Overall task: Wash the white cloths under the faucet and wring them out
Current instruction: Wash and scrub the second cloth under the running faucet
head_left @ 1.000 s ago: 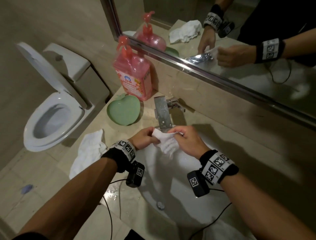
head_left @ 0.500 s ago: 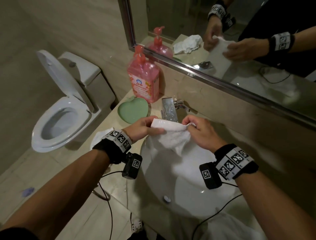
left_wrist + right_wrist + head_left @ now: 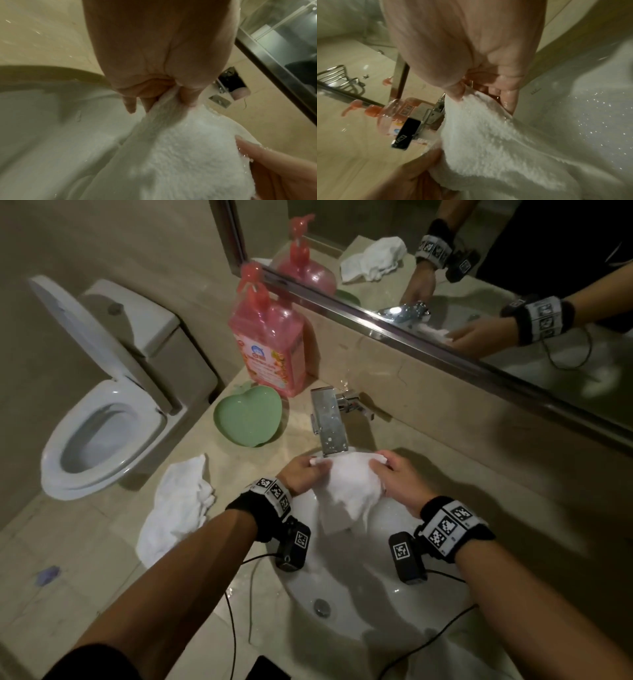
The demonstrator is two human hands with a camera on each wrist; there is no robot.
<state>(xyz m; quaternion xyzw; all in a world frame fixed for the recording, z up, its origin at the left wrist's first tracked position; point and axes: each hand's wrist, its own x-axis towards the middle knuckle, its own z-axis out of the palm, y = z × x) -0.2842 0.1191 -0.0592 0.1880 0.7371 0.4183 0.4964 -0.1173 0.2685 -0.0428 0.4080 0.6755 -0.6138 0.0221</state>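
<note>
Fluffy white cloth (image 3: 346,487), chrome faucet (image 3: 327,422), glossy basin (image 3: 346,621)

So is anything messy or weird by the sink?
A little. A second white cloth lies crumpled on the counter, one end drooping over the edge beside the toilet. Water is splashed on the counter near the basin. Otherwise fine: both hands hold the cloth under the faucet.
</note>
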